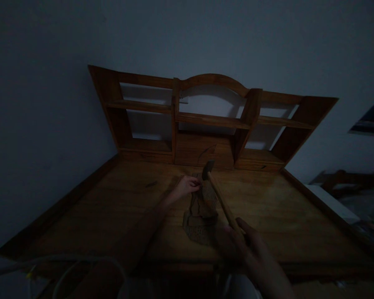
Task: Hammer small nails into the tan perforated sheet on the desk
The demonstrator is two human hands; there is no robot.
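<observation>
Brown wood forms both the desk and the shelf unit along its far edge, seen in dim light against a pale wall. We distinguish three bays in the unit. Left and right bays are each divided by a shelf board, and the pale wall shows through their backs. In the central bay, beneath an arched top rail, a small wall fixture is visible through the upper compartment; lower down, a wooden panel bears a dark curved mark. Drawer fronts run along the foot of the side bays, and their contents are hidden from us.

On the desk, near the middle of its front half, lies a carved piece with a broader, textured near end. Our left hand is at its far end, fingers bent and fingertips close together; we cannot tell whether they pinch something small or merely touch the surface. Our right hand is wrapped around the handle of a hammer, whose dark head is just beside the left fingertips. Farther left, a small dark object rests on the desk.
</observation>
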